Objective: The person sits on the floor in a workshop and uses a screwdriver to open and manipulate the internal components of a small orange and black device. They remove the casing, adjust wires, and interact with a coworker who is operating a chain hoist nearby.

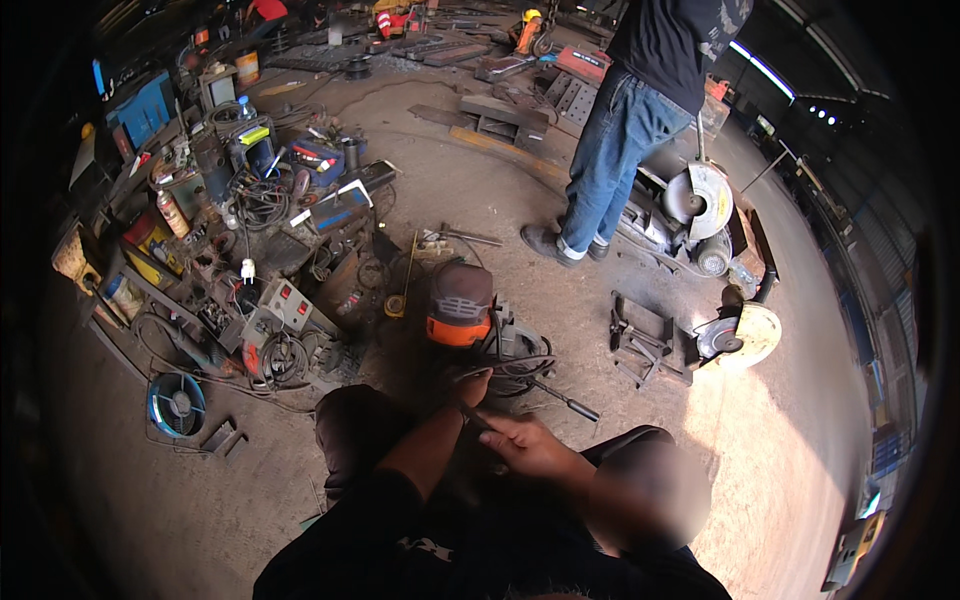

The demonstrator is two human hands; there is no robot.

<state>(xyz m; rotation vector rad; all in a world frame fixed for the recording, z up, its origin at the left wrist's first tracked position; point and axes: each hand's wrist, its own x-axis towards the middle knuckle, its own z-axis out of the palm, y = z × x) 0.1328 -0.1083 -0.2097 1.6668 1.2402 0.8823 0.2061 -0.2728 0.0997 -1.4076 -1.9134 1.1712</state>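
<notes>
**Two hands on a dark rod above a workshop floor**

Containers sit mostly along the cluttered left side. A yellow box (150, 240) stands near a red spray can (172, 212), and what lies inside the box cannot be made out. A blue case (146, 108) lies further back, shut or turned away, its contents hidden. A pale bucket (246, 66) stands at the far left rear; its inside is not visible either.

The person crouches over the dirt floor (520, 220), knees to either side. The left hand (473, 385) is curled, fingers pressed together around the upper end of a thin dark rod (474, 415). The right hand (528, 445) lies just below it, fingers folded over the rod's lower part, thumb on top. The rod sits between the knees, low in the middle of the view, its long axis slanting from upper left to lower right; the upper end points toward the orange-and-black power tool (460, 305) on the floor just ahead. How far the rod runs under the right hand cannot be told.

Beside the hands, a black-handled tool (570, 403) lies on the floor, handle toward the right. A blue fan (176, 404) lies at the left. Another person in jeans (615, 150) stands beyond, next to a chop saw (700, 200); a second saw (740, 335) rests nearer.
</notes>
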